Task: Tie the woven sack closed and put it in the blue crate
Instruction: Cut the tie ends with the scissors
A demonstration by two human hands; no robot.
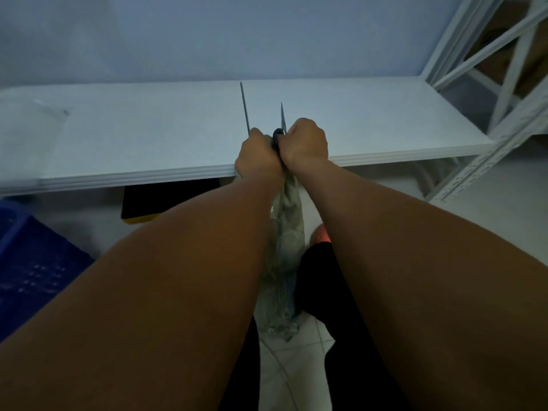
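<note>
The grey woven sack point(289, 232) hangs bunched and narrow between my forearms, down to the tiled floor. My left hand point(258, 157) and my right hand point(305, 143) sit side by side at its gathered neck, both with fingers curled tight. Each hand grips one end of a thin dark tie point(245, 108), and the two ends stick up stiffly past the knuckles. A dark loop of the tie point(277, 134) shows between the hands. The blue crate point(32, 262) stands on the floor at the lower left.
A white table point(148, 137) runs across in front of me, its edge just under my hands. A white metal rack point(489, 93) stands at the right. A black and yellow object point(148, 203) lies under the table. My dark trouser legs are below the sack.
</note>
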